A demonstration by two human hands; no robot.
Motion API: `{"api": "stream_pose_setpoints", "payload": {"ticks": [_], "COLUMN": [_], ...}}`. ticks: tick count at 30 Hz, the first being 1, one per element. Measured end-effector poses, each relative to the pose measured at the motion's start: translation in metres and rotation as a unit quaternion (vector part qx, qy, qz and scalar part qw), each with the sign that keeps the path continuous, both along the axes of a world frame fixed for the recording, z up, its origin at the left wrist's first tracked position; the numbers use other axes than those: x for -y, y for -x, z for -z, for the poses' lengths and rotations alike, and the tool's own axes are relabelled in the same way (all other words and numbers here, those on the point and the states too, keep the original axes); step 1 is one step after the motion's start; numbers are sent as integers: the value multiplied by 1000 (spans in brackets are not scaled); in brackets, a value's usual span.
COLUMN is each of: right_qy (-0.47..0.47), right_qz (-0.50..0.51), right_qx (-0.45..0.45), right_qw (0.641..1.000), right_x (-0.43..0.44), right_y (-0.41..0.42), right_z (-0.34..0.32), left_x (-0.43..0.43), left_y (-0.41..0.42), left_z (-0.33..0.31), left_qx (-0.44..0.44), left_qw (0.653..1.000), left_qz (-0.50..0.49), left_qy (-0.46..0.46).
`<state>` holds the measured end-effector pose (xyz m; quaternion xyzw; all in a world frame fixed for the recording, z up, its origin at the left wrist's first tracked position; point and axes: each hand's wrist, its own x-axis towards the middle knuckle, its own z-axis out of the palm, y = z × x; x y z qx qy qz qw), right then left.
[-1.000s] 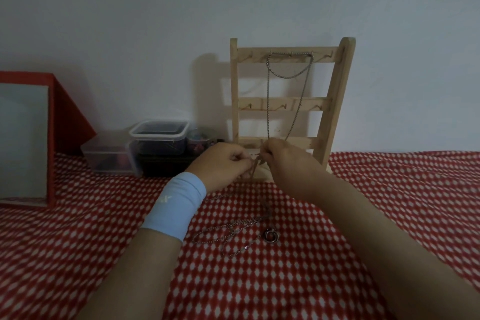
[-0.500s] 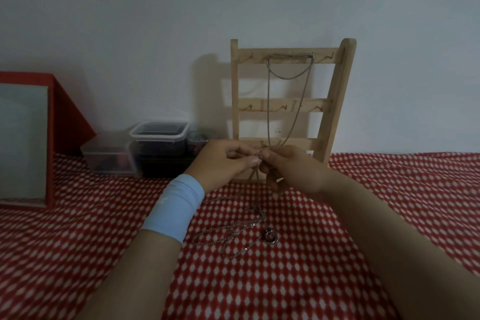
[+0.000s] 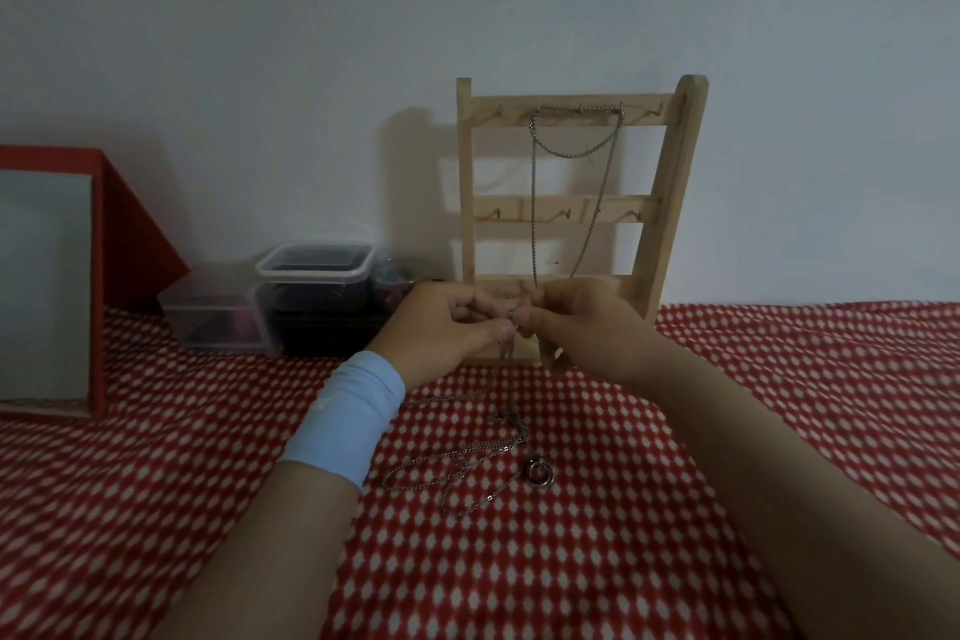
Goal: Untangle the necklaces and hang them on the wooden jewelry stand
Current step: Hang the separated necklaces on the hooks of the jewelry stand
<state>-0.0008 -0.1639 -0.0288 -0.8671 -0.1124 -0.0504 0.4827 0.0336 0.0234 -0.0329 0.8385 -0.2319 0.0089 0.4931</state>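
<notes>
The wooden jewelry stand [image 3: 670, 203] leans against the wall with a silver chain necklace [image 3: 535, 203] hung from its top row of hooks. My left hand [image 3: 447, 333], with a light blue wristband, and my right hand [image 3: 587, 327] meet fingertip to fingertip in front of the stand's base, both pinching a thin chain that trails down to the cloth. Below my hands lies a tangle of thin chains [image 3: 457, 463] with a ring pendant [image 3: 537, 472] at its right end.
A red-and-white patterned cloth [image 3: 779, 431] covers the surface. Clear plastic containers [image 3: 311, 296] stand left of the stand. A red-framed box with a grey panel [image 3: 52, 286] sits at the far left.
Both hands have lifted slightly and stay pinched together on the thin chain. The tangle on the cloth has shifted a little.
</notes>
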Motion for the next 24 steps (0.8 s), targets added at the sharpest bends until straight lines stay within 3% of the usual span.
{"api": "stream_pose_setpoints", "payload": {"ticks": [5,10,15,19,24], "right_qy": [255,353,267,95,-14], "right_qz": [-32,-46,-31,16,41], "right_qx": [44,33,85,132,131], "right_qw": [965,934,959,987,990], "right_x": [-4,-3,-2,5,1], "right_y": [0,3,0,-4,-1], "right_z": [2,-2,3,4,5], "left_x": [4,7,9,2,5], "left_y": [4,7,6,2,2], "left_z": [-4,-3,0,3,3], "left_qx": [28,16,14,-35,-32], "left_qw": [992,991,999,997,997], "left_qz": [18,39,24,9,-8], "left_qy": [-125,-125,-33,68,76]}}
